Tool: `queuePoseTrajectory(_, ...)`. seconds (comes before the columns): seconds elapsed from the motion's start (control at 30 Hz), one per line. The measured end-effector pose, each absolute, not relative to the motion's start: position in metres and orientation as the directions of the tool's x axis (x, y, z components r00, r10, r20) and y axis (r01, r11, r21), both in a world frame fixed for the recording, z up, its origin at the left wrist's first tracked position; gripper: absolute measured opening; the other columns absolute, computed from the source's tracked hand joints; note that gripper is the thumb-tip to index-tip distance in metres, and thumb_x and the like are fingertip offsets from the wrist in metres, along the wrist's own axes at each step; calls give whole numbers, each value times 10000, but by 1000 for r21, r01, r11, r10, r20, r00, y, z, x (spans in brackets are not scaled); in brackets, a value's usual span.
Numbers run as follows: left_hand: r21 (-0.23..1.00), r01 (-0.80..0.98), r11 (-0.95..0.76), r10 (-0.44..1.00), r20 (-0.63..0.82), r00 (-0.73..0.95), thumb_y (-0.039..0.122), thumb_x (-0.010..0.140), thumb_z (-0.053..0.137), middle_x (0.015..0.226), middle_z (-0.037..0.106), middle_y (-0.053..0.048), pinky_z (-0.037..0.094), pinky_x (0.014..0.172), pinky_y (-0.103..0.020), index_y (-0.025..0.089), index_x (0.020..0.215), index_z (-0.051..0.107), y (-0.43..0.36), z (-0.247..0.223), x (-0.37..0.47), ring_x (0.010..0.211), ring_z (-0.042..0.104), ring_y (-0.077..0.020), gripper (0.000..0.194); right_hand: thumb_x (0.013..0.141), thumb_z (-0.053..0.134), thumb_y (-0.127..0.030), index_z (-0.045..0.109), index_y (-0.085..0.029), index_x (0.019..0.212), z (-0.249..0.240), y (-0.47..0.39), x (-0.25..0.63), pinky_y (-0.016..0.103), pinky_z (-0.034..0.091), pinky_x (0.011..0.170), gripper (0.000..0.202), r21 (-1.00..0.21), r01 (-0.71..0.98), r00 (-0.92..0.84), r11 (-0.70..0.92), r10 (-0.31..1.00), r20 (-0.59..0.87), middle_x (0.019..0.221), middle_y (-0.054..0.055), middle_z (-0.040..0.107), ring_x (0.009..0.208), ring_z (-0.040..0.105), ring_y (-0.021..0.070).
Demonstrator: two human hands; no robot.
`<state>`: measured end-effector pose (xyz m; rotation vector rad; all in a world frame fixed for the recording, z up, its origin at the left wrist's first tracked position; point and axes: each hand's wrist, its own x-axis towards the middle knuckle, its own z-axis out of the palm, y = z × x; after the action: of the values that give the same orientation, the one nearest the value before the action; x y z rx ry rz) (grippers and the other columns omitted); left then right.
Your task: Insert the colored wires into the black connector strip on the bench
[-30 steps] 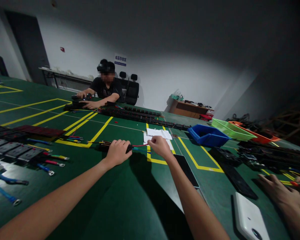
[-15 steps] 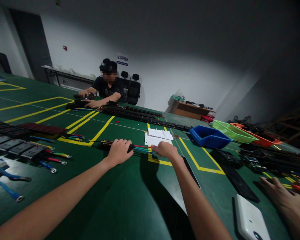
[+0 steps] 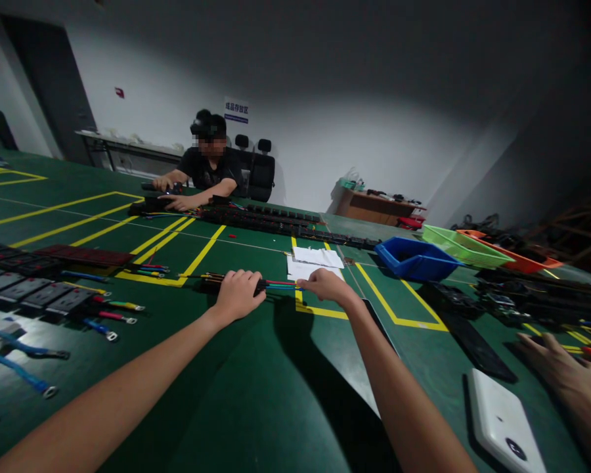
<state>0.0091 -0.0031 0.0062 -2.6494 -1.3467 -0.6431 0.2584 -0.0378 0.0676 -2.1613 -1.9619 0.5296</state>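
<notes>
A bundle of coloured wires [image 3: 280, 285], red, blue and green among them, stretches between my two hands just over the green table. My left hand [image 3: 240, 293] is wrapped over a dark sleeve-like piece around the bundle, and more wire ends [image 3: 207, 279] stick out on its left side. At the other end, my right hand [image 3: 320, 286] pinches the wire tips between thumb and fingers. White paper sheets [image 3: 315, 259] lie just beyond my right hand. The exact grip under my left palm is hidden.
Black socket strips [image 3: 54, 295] with lugged cables lie at left. A blue bin [image 3: 416, 259], a green bin [image 3: 465, 246] and an orange bin [image 3: 509, 251] stand at right. A white phone-like device [image 3: 502, 420] is near front right. A co-worker's hand [image 3: 561, 368] works at the right edge; another person [image 3: 211, 164] sits opposite.
The view has shifted slightly. My right hand's fingers have closed more tightly at the wire tips, and the wires look straighter and closer together. My left hand keeps its hold.
</notes>
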Motion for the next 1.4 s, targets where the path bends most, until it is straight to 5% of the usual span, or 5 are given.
queuePoseTrajectory(0.3,122,793,-597,759,406,509,418,936,496,1011,704,-87,414,863,-414,206,1044,630,-4,7,9,953,618,-262,273,844,570,-326,637,-175,697,64,-34,241,247,296,585,221,-465,885,76,9,984,164,680,27,638,665,544,147)
queuePoseTrajectory(0.53,90,802,-590,756,411,510,430,921,534,1027,704,-98,408,857,-418,205,1043,626,-3,5,10,976,616,-278,272,888,514,-325,617,-191,728,65,-38,225,259,289,594,233,-415,910,111,1,963,246,690,35,645,649,539,151)
queuePoseTrajectory(0.87,93,801,-592,755,410,511,431,933,500,1030,706,-104,425,845,-419,204,1034,632,-4,5,10,974,623,-281,282,925,554,-512,763,-178,835,74,-43,253,290,394,653,404,-155,974,162,-164,986,-27,932,148,750,853,688,262)
queuePoseTrajectory(1.2,118,784,-609,746,419,517,437,943,504,999,700,-83,433,853,-415,201,1041,628,-2,2,8,946,624,-260,284,902,608,-497,785,-191,983,62,-40,259,289,412,664,362,-110,988,95,-109,988,-121,1010,147,759,903,702,275)
queuePoseTrajectory(1.4,131,781,-611,748,417,516,437,948,496,1006,702,-82,431,853,-404,204,1038,631,-2,2,8,948,622,-255,284,926,584,-486,787,-172,899,64,-37,265,273,399,609,376,-215,971,71,-102,986,-150,868,121,759,743,685,212)
